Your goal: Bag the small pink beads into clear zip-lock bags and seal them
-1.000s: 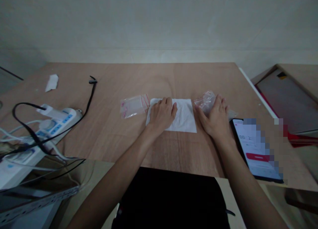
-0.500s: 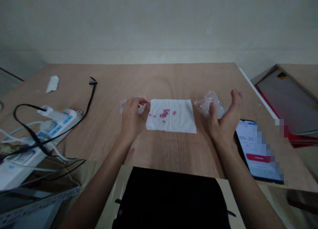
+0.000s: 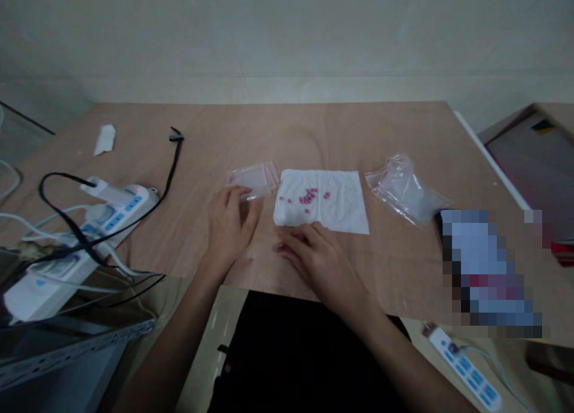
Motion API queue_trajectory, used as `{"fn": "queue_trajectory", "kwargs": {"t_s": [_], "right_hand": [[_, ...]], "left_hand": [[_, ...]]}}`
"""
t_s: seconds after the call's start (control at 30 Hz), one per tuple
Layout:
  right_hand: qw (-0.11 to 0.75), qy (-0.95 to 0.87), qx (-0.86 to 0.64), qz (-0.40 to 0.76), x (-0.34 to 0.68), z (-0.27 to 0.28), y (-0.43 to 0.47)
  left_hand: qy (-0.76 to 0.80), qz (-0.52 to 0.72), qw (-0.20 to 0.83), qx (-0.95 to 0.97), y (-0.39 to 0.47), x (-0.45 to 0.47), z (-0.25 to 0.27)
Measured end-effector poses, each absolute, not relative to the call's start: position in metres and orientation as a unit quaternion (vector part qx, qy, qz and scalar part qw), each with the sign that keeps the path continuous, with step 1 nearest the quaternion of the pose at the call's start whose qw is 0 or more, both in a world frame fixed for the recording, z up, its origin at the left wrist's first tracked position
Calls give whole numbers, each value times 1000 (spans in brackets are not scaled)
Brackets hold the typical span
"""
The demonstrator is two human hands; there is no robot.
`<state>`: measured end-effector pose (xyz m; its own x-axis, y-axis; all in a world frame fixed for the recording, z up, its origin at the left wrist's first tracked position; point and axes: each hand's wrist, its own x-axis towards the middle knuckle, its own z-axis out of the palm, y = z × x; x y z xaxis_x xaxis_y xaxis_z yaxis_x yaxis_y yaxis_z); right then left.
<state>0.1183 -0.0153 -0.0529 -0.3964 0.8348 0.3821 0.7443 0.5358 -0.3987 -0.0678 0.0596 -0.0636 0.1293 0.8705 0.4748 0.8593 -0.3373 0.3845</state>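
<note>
A white tissue (image 3: 343, 213) lies on the table with several small pink beads (image 3: 309, 196) on it, most of them in a cluster. My right hand (image 3: 320, 260) is just in front of the tissue's near edge. Its fingers are drawn together in a pinch near the tabletop, and whatever they may hold is hidden. To the left, my left hand (image 3: 231, 225) rests beside a clear zip bag (image 3: 255, 177), thumb apart from the fingers, fingertips at the bag's near edge. A bit of pink shows at that bag's left end.
A crumpled clear zip bag (image 3: 406, 189) lies right of the tissue, with a phone (image 3: 488, 269) nearer to me. On the left are a power strip (image 3: 112, 213) with cables, a black strap (image 3: 173, 168) and a scrap of white paper (image 3: 105, 139). Another power strip (image 3: 466, 368) sits below the table.
My right hand has moved left from beside the crumpled bag to the tissue's front edge, its fingers closing. My left hand has drawn back slightly, uncovering more of the left bag. The view has shifted slightly.
</note>
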Motion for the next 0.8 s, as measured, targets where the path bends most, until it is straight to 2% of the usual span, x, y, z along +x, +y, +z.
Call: {"fn": "queue_trajectory", "kwargs": {"t_s": [0.2, 0.33, 0.4, 0.5, 0.6, 0.8], "right_hand": [[275, -843, -459, 49, 115, -55, 0], [336, -757, -561, 6, 149, -51, 19], [319, -727, -607, -28, 167, -51, 30], [261, -745, -613, -39, 179, -54, 39], [242, -760, -601, -55, 178, -58, 39], [267, -754, -597, -63, 177, -64, 36]], "left_hand": [[588, 280, -23, 758, 58, -65, -67], [612, 304, 4, 730, 63, -62, -56], [643, 299, 30, 705, 74, -58, -44], [696, 195, 77, 687, 97, -47, -27], [705, 81, 90, 699, 119, -34, -20], [701, 26, 76, 709, 135, -25, -26]]}}
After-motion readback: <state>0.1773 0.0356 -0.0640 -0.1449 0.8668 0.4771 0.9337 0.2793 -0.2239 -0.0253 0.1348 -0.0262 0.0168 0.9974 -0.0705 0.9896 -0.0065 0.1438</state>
